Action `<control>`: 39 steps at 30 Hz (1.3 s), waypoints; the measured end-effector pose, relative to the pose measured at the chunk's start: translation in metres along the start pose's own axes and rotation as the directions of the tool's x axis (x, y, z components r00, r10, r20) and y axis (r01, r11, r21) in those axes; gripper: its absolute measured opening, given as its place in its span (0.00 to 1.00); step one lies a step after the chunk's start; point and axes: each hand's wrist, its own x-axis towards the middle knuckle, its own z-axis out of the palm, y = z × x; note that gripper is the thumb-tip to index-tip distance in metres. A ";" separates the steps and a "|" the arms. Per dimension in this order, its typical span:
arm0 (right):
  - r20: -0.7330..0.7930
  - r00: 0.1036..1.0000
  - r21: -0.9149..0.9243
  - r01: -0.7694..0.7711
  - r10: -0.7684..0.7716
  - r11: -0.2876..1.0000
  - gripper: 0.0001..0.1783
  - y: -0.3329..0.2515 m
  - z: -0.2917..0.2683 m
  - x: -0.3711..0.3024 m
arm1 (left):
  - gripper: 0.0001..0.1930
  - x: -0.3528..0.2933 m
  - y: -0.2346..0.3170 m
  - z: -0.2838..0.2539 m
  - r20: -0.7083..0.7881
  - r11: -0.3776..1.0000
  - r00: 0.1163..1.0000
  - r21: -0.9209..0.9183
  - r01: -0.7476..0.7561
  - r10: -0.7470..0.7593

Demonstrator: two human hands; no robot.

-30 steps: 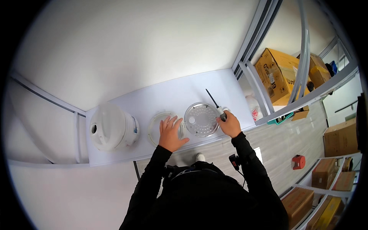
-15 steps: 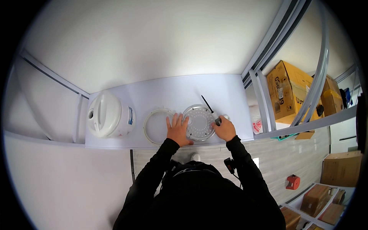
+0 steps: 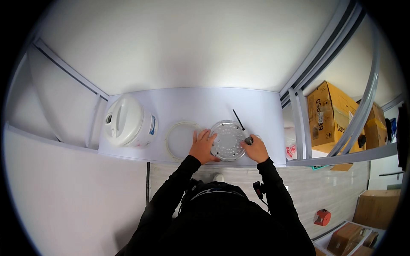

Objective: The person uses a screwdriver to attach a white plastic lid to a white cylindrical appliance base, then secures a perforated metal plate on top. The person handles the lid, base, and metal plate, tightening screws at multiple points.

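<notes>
A round, perforated metal disc (image 3: 229, 143) with a bright rim lies on the white table near its front edge. My left hand (image 3: 203, 148) rests at the disc's left edge, fingers apart and the thumb by the near rim. My right hand (image 3: 256, 150) is closed around the handle of a screwdriver (image 3: 239, 121) beside the disc's right edge. The screwdriver's dark shaft points up and away to the left, its tip off the disc. Just left of my left hand lies a thin, pale ring (image 3: 167, 143), partly covered by that hand.
On the table's left stands a large white plastic container (image 3: 136, 128) with a handled lid. A wall rises behind the table (image 3: 183, 100). To the right are grey metal frame bars (image 3: 305, 123), cardboard boxes (image 3: 322, 113) and, on the floor, a red stool (image 3: 323, 217).
The whole view has shifted and turned slightly. Both hands stay at the disc, my left at its edge and my right still holding the screwdriver.
</notes>
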 end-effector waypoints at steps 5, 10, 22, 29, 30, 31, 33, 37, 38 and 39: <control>0.110 0.990 0.093 -0.096 0.086 0.991 0.24 -0.011 -0.014 0.008 | 0.57 0.000 -0.008 0.001 -0.146 0.995 0.986 -0.039 -0.087 0.081; 0.130 0.988 0.130 -0.104 0.087 0.986 0.24 -0.023 -0.019 0.011 | 0.56 0.000 -0.012 -0.009 -0.235 0.990 0.964 -0.032 -0.136 0.124; 0.161 0.987 0.138 -0.039 0.017 0.990 0.22 -0.090 0.023 0.003 | 0.58 -0.047 -0.070 -0.060 -0.231 0.989 0.967 -0.082 -0.126 0.104; 0.175 0.985 0.117 -0.025 0.004 0.993 0.20 -0.133 0.063 -0.003 | 0.59 -0.072 -0.116 -0.079 -0.205 0.991 0.974 -0.072 -0.116 0.100; 0.179 0.984 0.111 -0.029 0.009 0.993 0.20 -0.138 0.069 -0.005 | 0.59 -0.075 -0.123 -0.080 -0.200 0.990 0.975 -0.074 -0.117 0.100; 0.185 0.983 0.106 -0.033 0.013 0.994 0.20 -0.142 0.074 -0.006 | 0.59 -0.078 -0.128 -0.080 -0.196 0.990 0.976 -0.076 -0.115 0.099; 0.198 0.980 0.081 -0.040 0.023 0.996 0.20 -0.148 0.083 -0.007 | 0.59 -0.084 -0.138 -0.079 -0.175 0.990 0.981 -0.096 -0.098 0.080; 0.204 0.979 0.057 -0.037 0.025 0.998 0.20 -0.159 0.101 -0.009 | 0.57 -0.096 -0.156 -0.074 -0.172 0.991 0.984 -0.112 -0.075 0.055; 0.204 0.979 0.056 -0.040 0.028 0.998 0.21 -0.161 0.104 -0.009 | 0.57 -0.097 -0.160 -0.072 -0.156 0.990 0.987 -0.122 -0.070 0.051; 0.203 0.979 0.056 -0.043 0.030 0.998 0.21 -0.164 0.107 -0.010 | 0.58 -0.098 -0.165 -0.069 -0.139 0.989 0.989 -0.132 -0.065 0.047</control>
